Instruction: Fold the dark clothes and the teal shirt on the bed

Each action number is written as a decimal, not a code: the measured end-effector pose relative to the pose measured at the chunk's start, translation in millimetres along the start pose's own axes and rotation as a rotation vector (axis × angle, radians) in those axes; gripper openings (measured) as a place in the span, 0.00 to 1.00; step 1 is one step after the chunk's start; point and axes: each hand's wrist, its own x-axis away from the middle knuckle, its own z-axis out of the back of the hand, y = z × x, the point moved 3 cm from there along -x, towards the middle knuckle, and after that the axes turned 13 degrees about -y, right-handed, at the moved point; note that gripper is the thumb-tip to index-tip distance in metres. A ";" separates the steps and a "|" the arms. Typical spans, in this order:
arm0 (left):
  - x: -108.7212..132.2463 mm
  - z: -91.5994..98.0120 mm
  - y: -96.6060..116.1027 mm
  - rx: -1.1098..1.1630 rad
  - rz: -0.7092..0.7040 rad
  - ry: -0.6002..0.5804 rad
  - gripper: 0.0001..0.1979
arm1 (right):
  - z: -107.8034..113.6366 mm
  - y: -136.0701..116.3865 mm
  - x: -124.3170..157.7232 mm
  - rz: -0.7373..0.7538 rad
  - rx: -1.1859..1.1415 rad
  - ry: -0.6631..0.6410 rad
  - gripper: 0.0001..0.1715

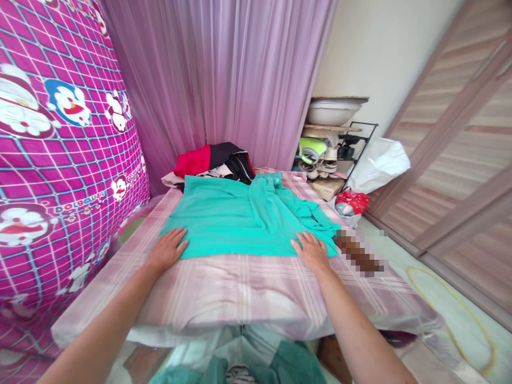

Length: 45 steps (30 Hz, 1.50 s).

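A teal long-sleeved top lies spread over the table, one sleeve folded across it and more cloth bunched at its right end. My left hand rests on the garment's near left corner, palm down with the fingers stretched out. Near the right end of the same edge, my right hand is laid flat with its fingers apart. Neither hand grips the cloth. The pink plaid tablecloth shows beneath the garment and along the front.
A pile of red and black clothes sits at the table's far end by the purple curtain. A large magenta patterned cover stands close on the left. A rack with shoes and a white bag are at the back right.
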 end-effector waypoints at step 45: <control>-1.0 4.1 1.9 -0.038 0.010 -0.042 0.32 | 6.3 -2.9 2.8 -0.015 -0.066 -0.014 0.32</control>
